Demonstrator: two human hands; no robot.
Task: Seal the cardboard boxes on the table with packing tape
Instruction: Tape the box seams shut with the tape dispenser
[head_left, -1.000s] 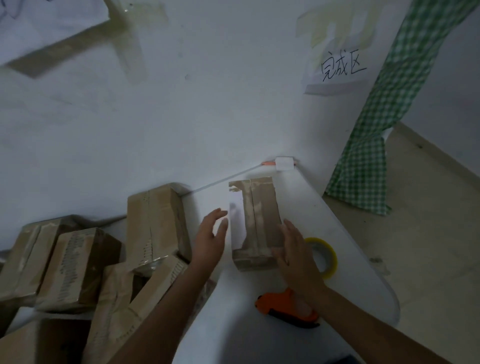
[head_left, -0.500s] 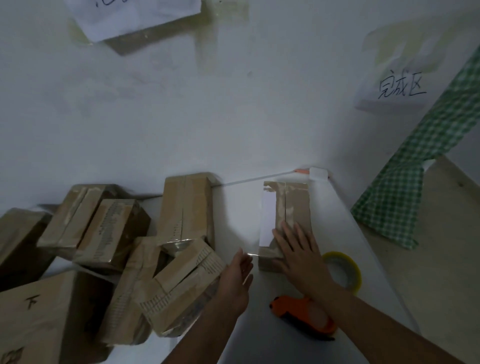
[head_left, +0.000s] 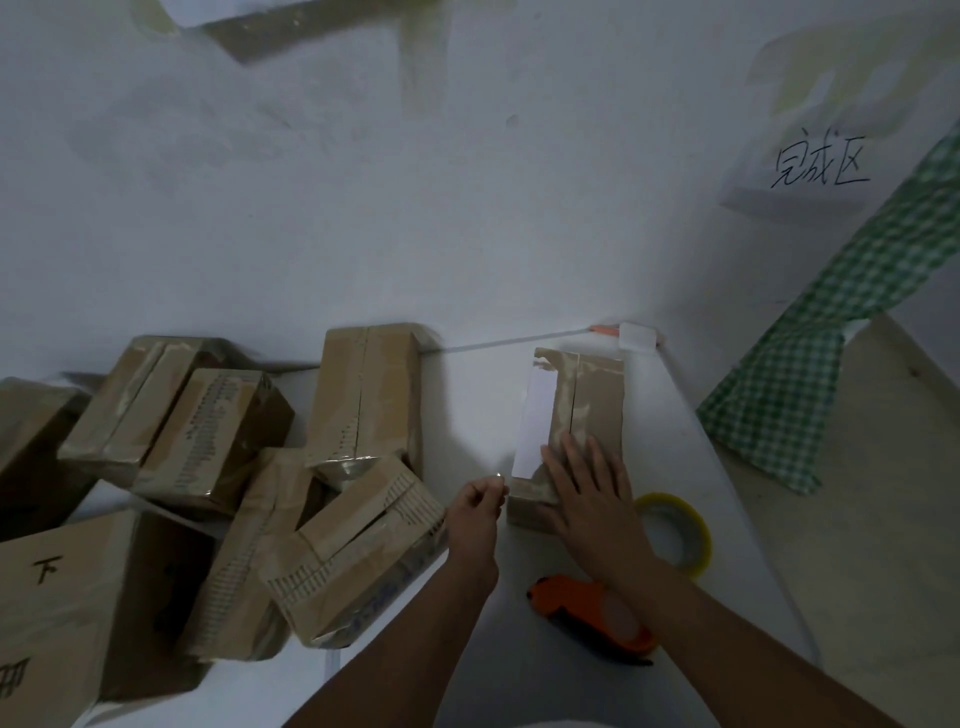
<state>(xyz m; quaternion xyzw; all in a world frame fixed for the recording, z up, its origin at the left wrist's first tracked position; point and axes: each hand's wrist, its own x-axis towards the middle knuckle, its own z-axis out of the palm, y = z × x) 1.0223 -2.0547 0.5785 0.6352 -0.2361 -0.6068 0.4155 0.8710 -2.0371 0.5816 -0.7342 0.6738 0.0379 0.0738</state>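
A small cardboard box (head_left: 592, 400) with a white label on its left side lies on the white table (head_left: 467, 405) near the wall. My right hand (head_left: 592, 499) lies flat on the box's near end, fingers straight. My left hand (head_left: 475, 512) is beside the box's near left corner, fingers curled, pinching something small and shiny that looks like an end of clear tape. A roll of packing tape (head_left: 675, 535) lies right of my right hand. An orange tape dispenser (head_left: 587, 610) rests under my right forearm.
Several cardboard boxes are piled on the left, the nearest one (head_left: 358, 551) tilted beside my left wrist and another (head_left: 369, 395) lying against the wall. The table's rounded right edge (head_left: 727, 467) borders the floor. A green checked cloth (head_left: 810, 364) hangs at the right.
My left hand has curled from open to a pinch at the box's near left corner. My right hand stays flat on the box. The camera view has shifted left.
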